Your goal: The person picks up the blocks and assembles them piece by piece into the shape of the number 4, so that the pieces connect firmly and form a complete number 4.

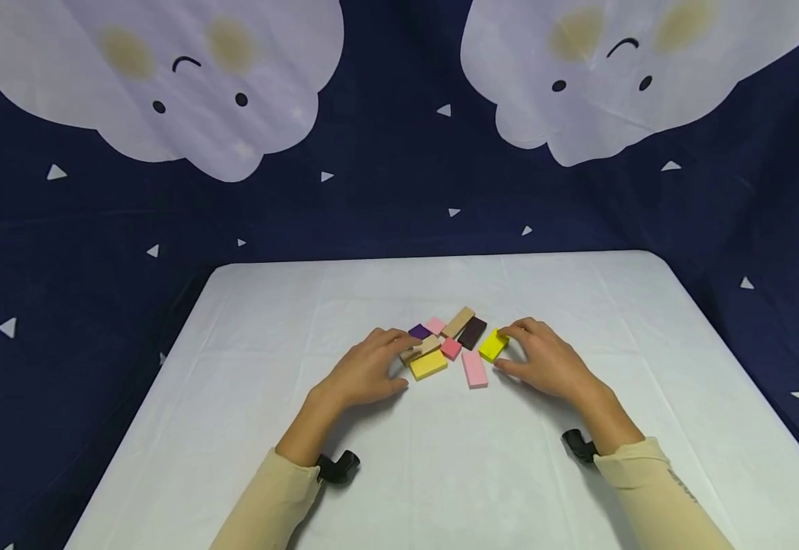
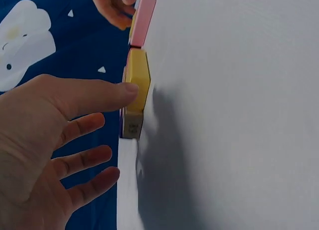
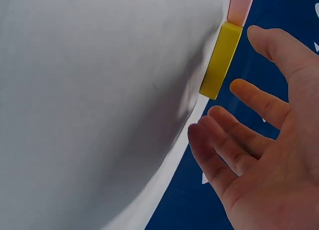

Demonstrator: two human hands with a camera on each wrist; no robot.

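Observation:
Small flat rectangular blocks lie in a loose cluster in the head view. My left hand (image 1: 370,368) hovers at the cluster's left side, its fingertips over a tan block (image 1: 427,347) and its thumb apart, near a pale yellow block (image 1: 429,365). In the left wrist view the thumb overlaps the pale yellow block (image 2: 139,73), the other fingers loosely spread. My right hand (image 1: 544,357) is at the right side, thumb and fingers spread about a bright yellow block (image 1: 493,346). The right wrist view shows its relaxed fingers beside that bright yellow block (image 3: 220,60).
Between the hands lie a pink block (image 1: 474,370), a coral block (image 1: 451,349), a dark brown block (image 1: 472,334), another tan block (image 1: 458,322), a light pink block (image 1: 435,325) and a purple block (image 1: 419,331). A white-covered table (image 1: 427,473) carries them, before a dark blue cloth (image 1: 386,206).

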